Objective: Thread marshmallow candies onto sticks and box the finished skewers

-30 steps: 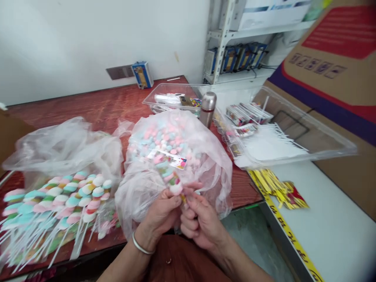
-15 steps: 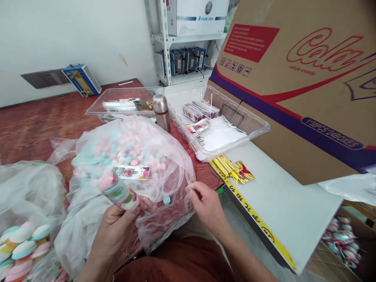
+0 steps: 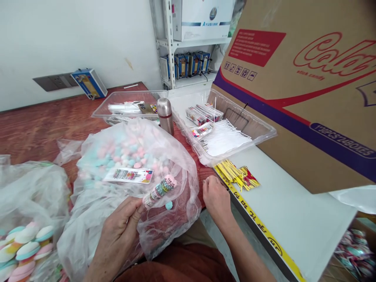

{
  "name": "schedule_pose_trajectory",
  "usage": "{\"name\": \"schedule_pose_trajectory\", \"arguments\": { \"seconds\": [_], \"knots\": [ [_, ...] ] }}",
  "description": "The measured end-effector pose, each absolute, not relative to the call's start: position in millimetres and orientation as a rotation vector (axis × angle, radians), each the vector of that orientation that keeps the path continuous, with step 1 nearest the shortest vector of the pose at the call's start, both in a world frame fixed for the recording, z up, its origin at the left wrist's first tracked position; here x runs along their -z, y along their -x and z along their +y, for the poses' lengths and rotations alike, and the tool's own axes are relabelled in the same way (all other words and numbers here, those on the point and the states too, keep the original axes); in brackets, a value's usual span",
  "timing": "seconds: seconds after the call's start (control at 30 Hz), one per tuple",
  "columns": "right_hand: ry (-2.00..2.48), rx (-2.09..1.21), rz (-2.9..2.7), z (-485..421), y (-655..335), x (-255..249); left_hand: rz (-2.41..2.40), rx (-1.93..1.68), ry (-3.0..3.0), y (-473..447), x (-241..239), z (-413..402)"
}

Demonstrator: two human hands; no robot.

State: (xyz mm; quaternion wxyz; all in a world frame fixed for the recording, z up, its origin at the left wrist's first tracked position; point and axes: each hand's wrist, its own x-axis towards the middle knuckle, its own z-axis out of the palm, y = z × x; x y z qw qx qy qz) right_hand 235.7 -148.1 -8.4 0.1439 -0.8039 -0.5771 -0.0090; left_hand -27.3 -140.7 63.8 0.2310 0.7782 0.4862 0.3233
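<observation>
My left hand (image 3: 122, 227) pinches the lower end of a pack of marshmallows (image 3: 160, 192), a slim pink, blue and white stack in a printed clear wrapper. It tilts up to the right above a clear plastic bag (image 3: 188, 172) of loose pastel marshmallows (image 3: 126, 156). Several flat printed wrappers (image 3: 129, 176) lie on that bag. One blue marshmallow (image 3: 169, 205) sits near the bag's edge. My right hand (image 3: 216, 196) is closed at the red table's right edge, beside yellow twist ties (image 3: 229, 172). Its curled fingers hide whatever they may hold.
A clear tray (image 3: 211, 158) holds white sticks (image 3: 226, 137) and bundled printed wrappers. A steel flask (image 3: 165, 116) stands beside another clear tray (image 3: 100, 111). At left is a bag of cone-shaped marshmallows (image 3: 26, 250). A large carton (image 3: 282, 90) rises at the right.
The marshmallow pack has swung from leaning left to leaning right in my left hand. My right hand has moved right, toward the twist ties. The camera view has shifted slightly.
</observation>
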Motion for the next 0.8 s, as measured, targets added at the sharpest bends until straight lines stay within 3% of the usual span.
{"name": "schedule_pose_trajectory", "arguments": {
  "seconds": [0.1, 0.27, 0.5, 0.8],
  "knots": [
    [2.233, 0.124, -1.655, -159.3, -241.8, -0.4, 1.321, -0.934, -2.235, 26.2, -63.4, -138.0],
    [1.727, 0.393, -1.704, -172.0, -223.6, -33.5, 1.311, -0.853, -2.544, 11.8, -57.0, -142.1],
    [1.446, 0.205, -1.989, -182.6, -168.2, -45.5, 1.474, -0.820, -2.528, -16.7, -57.4, -148.8],
    [1.513, 0.053, -1.944, -183.2, -147.5, -35.3, 1.484, -0.976, -2.257, -16.9, -55.0, -149.7]
  ]
}}
